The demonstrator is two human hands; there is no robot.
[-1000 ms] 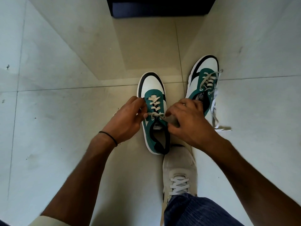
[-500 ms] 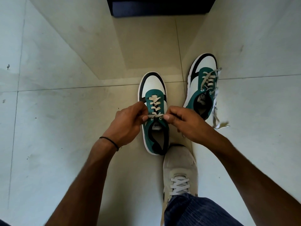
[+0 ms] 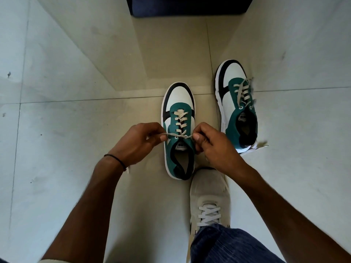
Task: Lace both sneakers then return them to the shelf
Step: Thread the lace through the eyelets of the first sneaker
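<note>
Two green, white and black sneakers stand on the tiled floor, toes pointing away from me. The left sneaker [image 3: 178,103] is laced up to its top eyelets. My left hand [image 3: 140,143] pinches one end of its white lace [image 3: 180,136] on the left side. My right hand [image 3: 212,145] pinches the other end on the right, and the lace runs taut between them across the tongue. The right sneaker [image 3: 237,103] stands apart at the right, tilted, with its lace ends hanging loose over its outer side.
My own foot in a pale grey shoe [image 3: 209,192] rests just behind the left sneaker, under a blue trouser leg [image 3: 228,245]. A dark shelf base [image 3: 190,6] sits at the far top edge. Grey floor tiles [image 3: 66,139] spread to both sides.
Both hands have drawn apart sideways, pulling the lace ends straight and tight over the top eyelets of the left sneaker. The right sneaker has not moved.
</note>
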